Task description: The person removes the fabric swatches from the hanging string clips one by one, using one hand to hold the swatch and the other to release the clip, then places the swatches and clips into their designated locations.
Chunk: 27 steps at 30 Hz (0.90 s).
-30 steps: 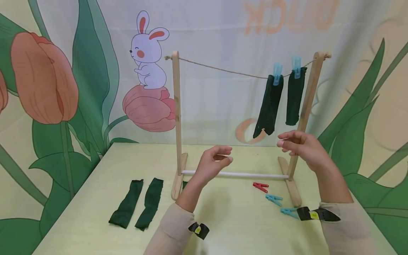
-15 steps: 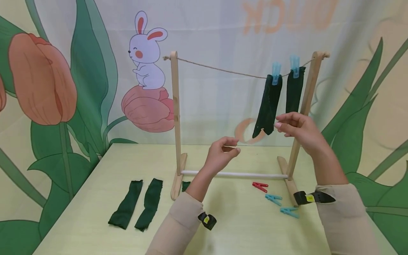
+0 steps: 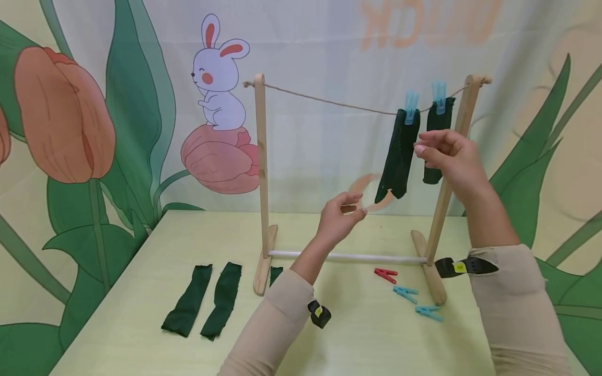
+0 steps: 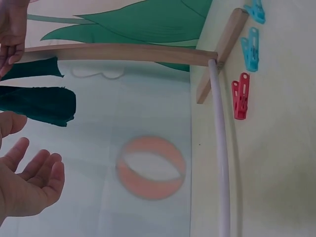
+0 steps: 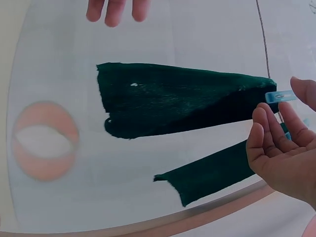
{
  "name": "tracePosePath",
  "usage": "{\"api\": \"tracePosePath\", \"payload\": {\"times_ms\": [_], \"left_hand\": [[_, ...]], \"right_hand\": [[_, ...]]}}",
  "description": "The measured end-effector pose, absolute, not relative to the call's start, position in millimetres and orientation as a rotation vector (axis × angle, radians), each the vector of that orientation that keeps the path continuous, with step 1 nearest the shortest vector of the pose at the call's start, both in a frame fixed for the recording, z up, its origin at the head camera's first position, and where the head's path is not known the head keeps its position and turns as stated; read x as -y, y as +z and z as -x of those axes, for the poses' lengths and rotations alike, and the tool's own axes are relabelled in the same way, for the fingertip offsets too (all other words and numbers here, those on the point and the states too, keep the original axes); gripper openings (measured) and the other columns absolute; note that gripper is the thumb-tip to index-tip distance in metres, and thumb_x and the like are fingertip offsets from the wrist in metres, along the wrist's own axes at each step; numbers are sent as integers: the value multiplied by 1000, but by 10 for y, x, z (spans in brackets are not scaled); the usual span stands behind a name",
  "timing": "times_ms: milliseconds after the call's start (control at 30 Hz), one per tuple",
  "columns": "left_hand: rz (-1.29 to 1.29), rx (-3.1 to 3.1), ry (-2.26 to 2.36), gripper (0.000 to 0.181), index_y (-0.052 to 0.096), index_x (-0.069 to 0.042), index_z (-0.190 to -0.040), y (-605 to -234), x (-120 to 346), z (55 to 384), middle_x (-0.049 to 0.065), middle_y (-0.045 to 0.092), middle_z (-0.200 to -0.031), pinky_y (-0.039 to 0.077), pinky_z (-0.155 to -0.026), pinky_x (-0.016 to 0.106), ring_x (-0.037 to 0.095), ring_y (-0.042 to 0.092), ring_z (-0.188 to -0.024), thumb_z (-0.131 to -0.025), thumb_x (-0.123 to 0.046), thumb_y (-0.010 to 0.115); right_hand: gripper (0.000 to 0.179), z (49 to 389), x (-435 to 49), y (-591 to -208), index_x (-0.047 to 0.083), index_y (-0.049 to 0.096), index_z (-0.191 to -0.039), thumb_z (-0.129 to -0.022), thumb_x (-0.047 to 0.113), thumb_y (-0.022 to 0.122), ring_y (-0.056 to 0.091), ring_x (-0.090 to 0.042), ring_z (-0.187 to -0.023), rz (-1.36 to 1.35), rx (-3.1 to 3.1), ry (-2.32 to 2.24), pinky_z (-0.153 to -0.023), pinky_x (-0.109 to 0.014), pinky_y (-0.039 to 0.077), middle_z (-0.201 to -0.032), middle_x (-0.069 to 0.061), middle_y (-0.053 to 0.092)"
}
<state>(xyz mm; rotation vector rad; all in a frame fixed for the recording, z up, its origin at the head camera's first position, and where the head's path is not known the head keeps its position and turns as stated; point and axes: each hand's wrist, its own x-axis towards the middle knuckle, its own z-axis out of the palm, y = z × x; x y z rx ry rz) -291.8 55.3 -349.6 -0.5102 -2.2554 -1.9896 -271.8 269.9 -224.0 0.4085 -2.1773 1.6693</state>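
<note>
Toward half past two from the middle of the head view, a dark green cloth strip (image 3: 398,156) hangs from the twine (image 3: 329,103), held by a light blue clothespin (image 3: 411,116); a second strip (image 3: 438,121), nearer two o'clock, hangs just beside it under another clothespin (image 3: 439,99). The twine spans a wooden stand (image 3: 261,167) with a white rod (image 3: 381,258) low across it. My right hand (image 3: 451,157), near three o'clock, is half open, fingers loosely bent — it holds nothing. It covers part of the second strip; whether it touches either one, I can't tell. My left hand (image 3: 339,219), at four o'clock, has thumb and fingers apart and nothing in it — near the first strip's lower end, but apart from it. On the worktop (image 3: 362,334), two flat green strips (image 3: 224,300) lie side by side toward seven o'clock, with a third strip (image 3: 275,274), partly hidden behind my left sleeve (image 3: 287,318), at half past six. Between four and five o'clock lie a red clothespin (image 3: 386,274) and two blue clothespins (image 3: 405,293).
</note>
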Motion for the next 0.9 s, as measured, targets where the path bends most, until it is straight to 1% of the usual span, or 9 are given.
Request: {"api": "tracePosePath", "payload": {"times_ms": [133, 333, 467, 600, 733, 833, 900], "left_hand": [[479, 2258, -1967, 29, 64, -12, -114, -3449, -598, 2967, -3, 61, -106, 50, -74, 26, 17, 57, -100, -85, -15, 68], [421, 2244, -1956, 29, 65, -13, -113, -3373, -697, 3030, -6, 62, -105, 49, -72, 25, 14, 57, -96, -85, -17, 69], [428, 2228, -1934, 32, 65, -15, -117, -3332, -776, 3050, -4, 62, -107, 49, -74, 25, 17, 58, -99, -85, -18, 69], [463, 2206, -1914, 36, 63, -18, -120, -3320, -860, 3067, -3, 62, -110, 48, -75, 24, 18, 58, -100, -84, -21, 70], [487, 2191, -1887, 38, 63, -14, -120, -3312, -954, 3087, 1, 62, -114, 48, -74, 23, 20, 58, -102, -84, -24, 70], [506, 2183, -1866, 39, 62, -11, -120, -3294, -1023, 3094, 2, 62, -116, 48, -73, 22, 20, 58, -102, -84, -25, 70], [526, 2173, -1839, 39, 62, -9, -120, -3282, -1063, 3102, 3, 61, -117, 47, -75, 21, 21, 58, -101, -84, -24, 70]], "right_hand": [[30, 2727, -2660, -2112, 8, 62, -111, -83, 19, 70, 57, -15, -90, -403, 2060, 1755, -72, -16, 47, -101, -3, 62], [30, 2733, -2625, -1955, 4, 61, -108, -82, 11, 72, 56, -16, -91, -425, 1876, 1883, -71, -17, 47, -102, -7, 62], [30, 2750, -2602, -1864, 3, 61, -109, -82, 9, 71, 57, -16, -92, -424, 1829, 1881, -73, -19, 47, -104, -8, 62], [30, 2774, -2587, -1797, 3, 61, -110, -82, 8, 71, 57, -16, -94, -390, 1837, 1844, -73, -17, 46, -105, -8, 61], [29, 2811, -2563, -1751, 4, 61, -110, -83, 7, 70, 56, -16, -94, -357, 1891, 1765, -74, -16, 46, -107, -8, 60], [30, 2843, -2532, -1728, 3, 60, -114, -85, 8, 68, 55, -14, -94, -335, 1965, 1659, -78, -17, 46, -109, -6, 59], [32, 2859, -2505, -1710, 4, 59, -117, -86, 10, 66, 54, -13, -96, -305, 2025, 1600, -83, -19, 45, -114, -7, 58]]}}
